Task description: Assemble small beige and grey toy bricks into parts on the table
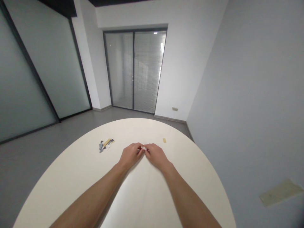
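Over the middle of the table, my left hand [131, 154] and my right hand [156, 154] meet, fingertips nearly touching. Both are closed in a pinch around a small white piece [143, 148], mostly covered by the fingers, so its exact kind does not show. To the left of my hands lies a loose pile of small building-brick-like pieces [101, 147] in grey, dark and white. A longer tan piece [107, 142] is among them. Beyond my right hand, a flat tan piece [164, 140] rests by itself on the tabletop.
The round, cream-white table [78, 177] curves away toward its far edge. A grey wall [249, 95] stands close on the right. Behind the table are a glazed door with blinds [147, 69] and frosted glass panels [54, 63] on the left.
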The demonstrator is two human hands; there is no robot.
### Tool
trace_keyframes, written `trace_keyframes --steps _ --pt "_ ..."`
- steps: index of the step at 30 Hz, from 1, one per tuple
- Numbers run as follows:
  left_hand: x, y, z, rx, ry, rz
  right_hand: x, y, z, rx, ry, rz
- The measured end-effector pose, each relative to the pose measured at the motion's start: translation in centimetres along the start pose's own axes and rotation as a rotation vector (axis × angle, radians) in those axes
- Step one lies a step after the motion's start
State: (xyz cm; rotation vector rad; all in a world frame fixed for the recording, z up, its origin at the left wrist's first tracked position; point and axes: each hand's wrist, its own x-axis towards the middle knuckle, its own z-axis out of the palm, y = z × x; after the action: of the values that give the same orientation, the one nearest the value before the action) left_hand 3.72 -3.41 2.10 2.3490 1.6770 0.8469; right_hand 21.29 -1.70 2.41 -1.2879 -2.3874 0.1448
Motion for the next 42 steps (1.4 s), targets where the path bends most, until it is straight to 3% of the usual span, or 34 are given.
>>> trace_keyframes --steps 42 --pt "0.0 0.0 0.2 0.012 0.012 -0.055 -0.3 0.0 1.0 0.043 0.089 0.078"
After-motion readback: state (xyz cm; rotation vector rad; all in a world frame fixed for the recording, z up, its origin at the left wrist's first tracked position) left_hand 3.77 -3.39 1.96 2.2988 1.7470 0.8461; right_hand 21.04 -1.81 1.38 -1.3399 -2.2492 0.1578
